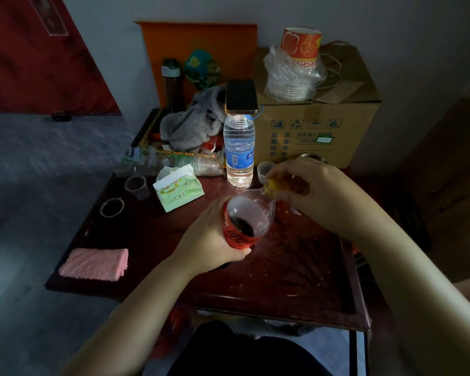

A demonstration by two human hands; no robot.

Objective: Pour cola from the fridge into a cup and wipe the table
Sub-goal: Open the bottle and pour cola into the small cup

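Observation:
My left hand (pixel 212 234) grips a cola bottle (pixel 248 213) by its red label, tilted over the dark red table (pixel 296 267); only a little dark cola sits in it. Fingers of my right hand (pixel 307 188) are closed around its yellow cap (pixel 272 185). Two small clear plastic cups stand at the table's left: one (pixel 137 187) farther back, one (pixel 111 208) nearer. A folded pink cloth (pixel 94 264) lies at the front left corner.
A water bottle (pixel 239 150) with a phone (pixel 240 96) on top stands behind the cola. A tissue pack (pixel 178 191), a small white cup (pixel 265 170), a grey cloth heap (pixel 190 126), a sleeve of plastic cups (pixel 179 164) and a cardboard box (pixel 318 123) crowd the back.

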